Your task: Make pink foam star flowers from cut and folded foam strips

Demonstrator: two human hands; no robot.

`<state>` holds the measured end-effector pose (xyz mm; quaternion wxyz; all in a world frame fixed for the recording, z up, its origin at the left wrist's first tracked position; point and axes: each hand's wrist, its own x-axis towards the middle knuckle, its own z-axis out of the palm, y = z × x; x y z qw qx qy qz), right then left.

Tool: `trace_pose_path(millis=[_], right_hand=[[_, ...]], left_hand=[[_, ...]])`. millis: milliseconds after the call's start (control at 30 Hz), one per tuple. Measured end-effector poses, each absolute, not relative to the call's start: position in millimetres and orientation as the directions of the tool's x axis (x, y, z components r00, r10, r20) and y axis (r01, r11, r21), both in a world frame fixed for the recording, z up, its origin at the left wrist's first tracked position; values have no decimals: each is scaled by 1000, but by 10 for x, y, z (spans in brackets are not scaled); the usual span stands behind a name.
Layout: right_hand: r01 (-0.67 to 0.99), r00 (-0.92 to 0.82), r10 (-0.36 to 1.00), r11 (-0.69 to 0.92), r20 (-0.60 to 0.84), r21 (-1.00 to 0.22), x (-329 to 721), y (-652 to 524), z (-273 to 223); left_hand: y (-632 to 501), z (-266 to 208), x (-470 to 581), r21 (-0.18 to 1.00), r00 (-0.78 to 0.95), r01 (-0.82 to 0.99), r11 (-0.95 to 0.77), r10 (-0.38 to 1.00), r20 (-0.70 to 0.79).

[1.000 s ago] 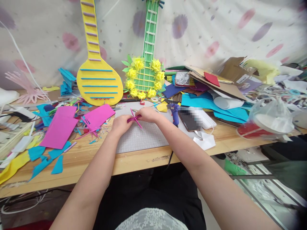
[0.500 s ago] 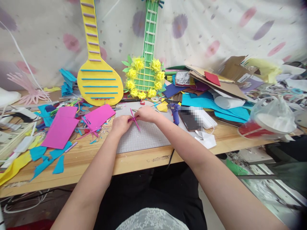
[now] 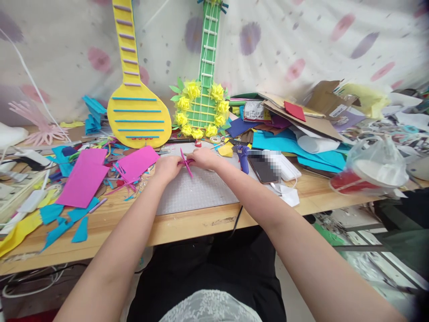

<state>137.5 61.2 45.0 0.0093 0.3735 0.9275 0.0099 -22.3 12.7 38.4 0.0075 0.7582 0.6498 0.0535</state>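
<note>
Between my two hands is a small crossed piece of magenta foam or paper strips (image 3: 186, 163), held just above the grey cutting mat (image 3: 197, 197). My left hand (image 3: 168, 168) pinches its left end, fingers closed. From the other side my right hand (image 3: 203, 158) grips the right end, with its fingertips partly hidden. One strip stands crosswise between the hands. Left of the mat lie a magenta sheet (image 3: 139, 163) with cut strips and a larger magenta sheet (image 3: 83, 179). A blue glue gun (image 3: 243, 157) rests to the right of my right hand.
A yellow lute-shaped model (image 3: 139, 118) and a green one with yellow flowers (image 3: 204, 107) lean at the back. A phone (image 3: 264, 169) lies right of the glue gun. Blue sheets and cardboard (image 3: 301, 118) pile up behind, and a bagged red tub (image 3: 355, 179) stands at the right.
Both hands have shifted only slightly and still hold the magenta strips. The crosswise strip has turned a little and shows more of its flat side. The camera view moved slightly.
</note>
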Motion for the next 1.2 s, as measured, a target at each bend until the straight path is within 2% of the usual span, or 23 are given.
trace_pose_path(millis=[200, 400, 733, 900, 1100, 1200], right_hand=[[705, -710, 705, 710, -5, -12, 1428, 596, 483], [716, -697, 717, 695, -10, -74, 1518, 647, 534], [719, -694, 720, 694, 28, -36, 1470, 708, 444], [700, -713, 700, 714, 41, -9, 1442, 694, 477], [713, -701, 710, 699, 64, 47, 1408, 623, 513], [709, -703, 706, 705, 89, 12, 1404, 590, 506]], left_hand=[[258, 395, -410, 196, 272, 945, -261, 962, -33], [214, 388, -615, 147, 148, 977, -158, 986, 73], [222, 336, -706, 288, 130, 945, -156, 986, 109], [190, 326, -727, 266, 132, 952, -154, 986, 100], [155, 333, -688, 168, 153, 971, -172, 981, 121], [131, 337, -656, 208, 157, 961, -183, 978, 135]])
